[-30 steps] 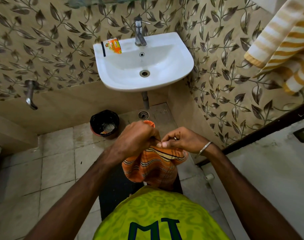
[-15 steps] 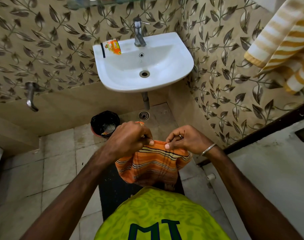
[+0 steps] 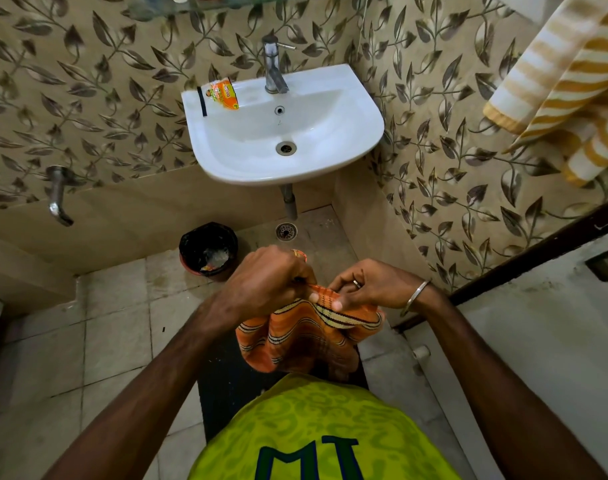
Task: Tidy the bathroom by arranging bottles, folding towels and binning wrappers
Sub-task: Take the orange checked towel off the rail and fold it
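An orange striped towel (image 3: 302, 337) hangs bunched in front of my chest, above the floor. My left hand (image 3: 264, 282) grips its top edge in a fist. My right hand (image 3: 364, 289) pinches the same edge between thumb and fingers, close beside the left. An orange wrapper (image 3: 223, 95) lies on the back left rim of the white sink (image 3: 364, 109), next to a thin black stick (image 3: 202, 102). A black bin (image 3: 191, 244) with scraps inside stands on the floor under the sink's left side.
A yellow and white striped towel (image 3: 565, 84) hangs at the upper right. The sink tap (image 3: 273, 67) rises at the back; a wall tap (image 3: 57, 199) sticks out at the left. A glass shelf (image 3: 178, 5) with bottle bases runs along the top. A dark mat (image 3: 223, 375) lies underfoot.
Both hands stay on the orange towel's top edge; they have spread it a little wider and reworked their hold, and the cloth hangs in looser folds.
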